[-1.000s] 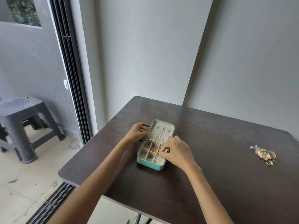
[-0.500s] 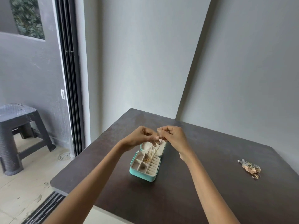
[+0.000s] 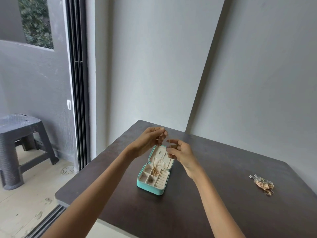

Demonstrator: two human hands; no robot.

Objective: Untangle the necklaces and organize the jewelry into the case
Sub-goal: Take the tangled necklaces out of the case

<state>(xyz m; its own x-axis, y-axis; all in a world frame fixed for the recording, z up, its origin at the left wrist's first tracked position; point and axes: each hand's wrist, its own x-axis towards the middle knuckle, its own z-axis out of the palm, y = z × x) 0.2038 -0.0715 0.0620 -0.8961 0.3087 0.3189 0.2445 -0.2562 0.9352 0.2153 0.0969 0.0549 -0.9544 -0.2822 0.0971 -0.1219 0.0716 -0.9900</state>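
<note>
Necklaces, thin gold chains (image 3: 155,166) tangled together, were hanging above the small turquoise zip-up jewelry case with the cream lining (image 3: 151,186), which sat open near the middle of the dark brown wooden table (image 3: 214,203). The left hand (image 3: 148,140) had its fingertips pinched on the chains up high, and the right hand (image 3: 180,152) was just beside it, a bit lower, thumb and fingers pinching another strand. So both hands were raised over the case, close together but not touching as far as I could tell. The bottom of the chains dropped into a bunched clump in one of the middle compartments of the case's near half. Another compartment closer to the near edge had something small and dark in it, too tiny to make out. The lid lay flat on the far side, with the strands dangling in front of it.

Way off on the right side of the table sat a little heap of mixed gold and silver jewelry (image 3: 262,183), well apart from the case. On the left, past the sliding door track, was a dark grey plastic stool (image 3: 18,145) on the tiled floor.
</note>
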